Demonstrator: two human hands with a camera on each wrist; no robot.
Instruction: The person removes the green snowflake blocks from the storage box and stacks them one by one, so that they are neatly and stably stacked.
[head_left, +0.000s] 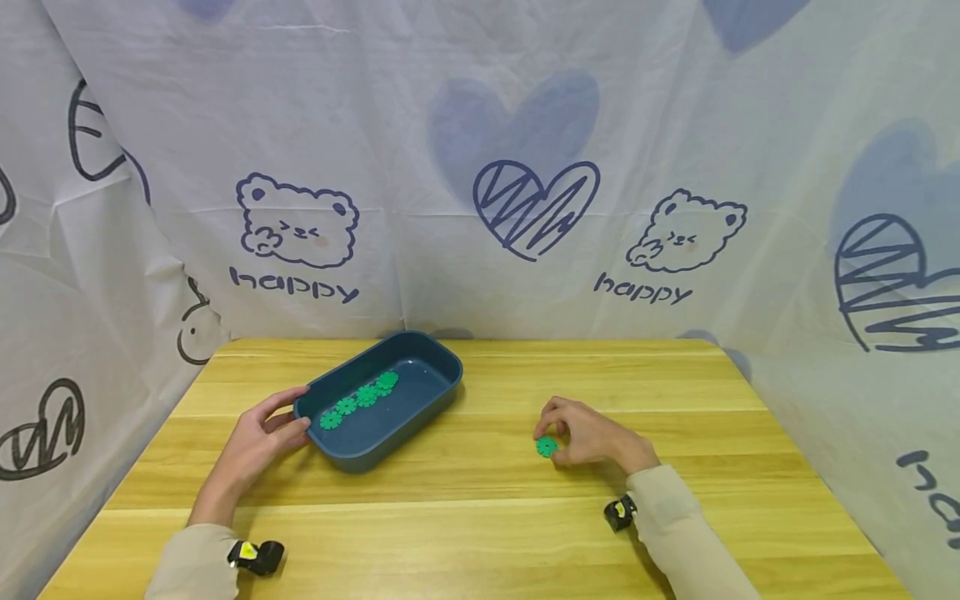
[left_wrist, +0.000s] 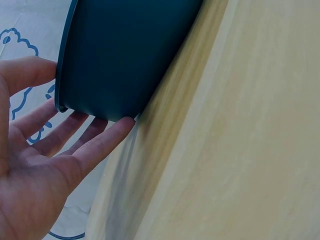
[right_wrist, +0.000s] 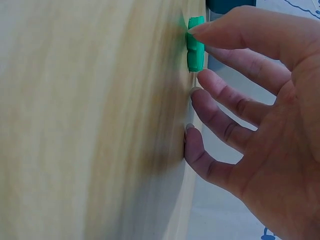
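A dark blue plastic box [head_left: 420, 433] stands on the table at the left. Along its inner floor lie several green notched discs [head_left: 367, 395], like snowflake building pieces, in a row. My left hand [head_left: 258, 442] touches the box's near-left end. In the left wrist view, spread, fairly straight fingers [left_wrist: 100, 147] rest against the box wall [left_wrist: 125, 55], and the thumb meets the rim. To the right of the box, my right hand [head_left: 588, 435] pinches one green snowflake disc [head_left: 547, 447] between thumb and index finger, low over the table. The disc [right_wrist: 196, 45] appears edge-on in the right wrist view.
The wooden table [head_left: 450, 542] ends at a hanging cloth [head_left: 420, 275] printed with bears and hearts, which also hangs at both sides. A small black camera sits on the left wrist [head_left: 257, 557] and another on the right wrist [head_left: 620, 512].
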